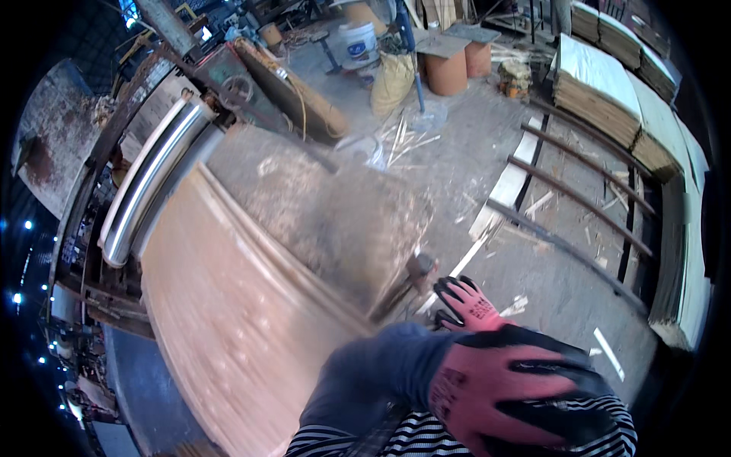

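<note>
Both hands wear pink gloves with black-coated fingers. My left hand (pixel 495 388) is large and close, reaching rightward across my striped shirt from a dark blue sleeve. Its fingers are stretched and apart, with stripes showing between them; I see nothing held. Beyond it, my right hand (pixel 468 305) has its fingers spread, with the wrist hidden behind the left hand. A dark, blurred block-like end (pixel 420 265) is just past the right fingertips; whether they touch cannot be made out. Left of both hands lies a broad, pale brown wooden sheet (pixel 244 327) with layered edges.
A shiny metal roller (pixel 160 183) stands at the sheet's far left end. Metal rails (pixel 582 160) cross the floor at right, beside stacked veneer sheets (pixel 598 91). Wood scraps litter the floor. A white bucket (pixel 358 42) and a yellowish sack (pixel 394 82) stand farther back.
</note>
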A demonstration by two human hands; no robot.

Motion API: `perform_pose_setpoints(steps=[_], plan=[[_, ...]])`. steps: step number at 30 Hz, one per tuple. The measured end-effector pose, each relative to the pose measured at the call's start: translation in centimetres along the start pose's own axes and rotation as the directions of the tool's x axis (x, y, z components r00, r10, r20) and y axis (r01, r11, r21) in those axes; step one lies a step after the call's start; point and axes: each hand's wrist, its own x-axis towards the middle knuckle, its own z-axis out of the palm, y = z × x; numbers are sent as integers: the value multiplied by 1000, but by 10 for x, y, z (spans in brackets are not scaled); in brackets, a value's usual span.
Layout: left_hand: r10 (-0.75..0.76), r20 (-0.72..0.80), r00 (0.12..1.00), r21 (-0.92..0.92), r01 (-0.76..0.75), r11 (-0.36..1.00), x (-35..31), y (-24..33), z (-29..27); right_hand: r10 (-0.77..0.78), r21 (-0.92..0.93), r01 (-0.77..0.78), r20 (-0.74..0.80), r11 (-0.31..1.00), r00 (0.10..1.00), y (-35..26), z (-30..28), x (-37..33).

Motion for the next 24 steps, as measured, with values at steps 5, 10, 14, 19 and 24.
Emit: perform_pose_setpoints(steps=[5, 10, 14, 19, 24], plan=[[-614, -393, 684, 432, 727, 534, -117, -120, -54, 331, -38, -335, -80, 942, 940, 107, -64, -5], [-425, -898, 117, 339, 800, -495, -274, -239, -149, 591, 6, -596, -132, 803, 796, 193, -97, -32], [93, -967, -237, -203, 496, -844, -362, -277, -203, 673, 1, -673, -16, 739, 739, 276, -110, -13], [205, -893, -401, -344, 313, -885, -385, -315, -211, 493, -33, -493, 95, 870, 865, 373, -168, 127], [397, -783, -479, -571, 299, -765, -396, -308, -233, 111, -111, -97, 130, 989, 985, 430, -202, 303]])
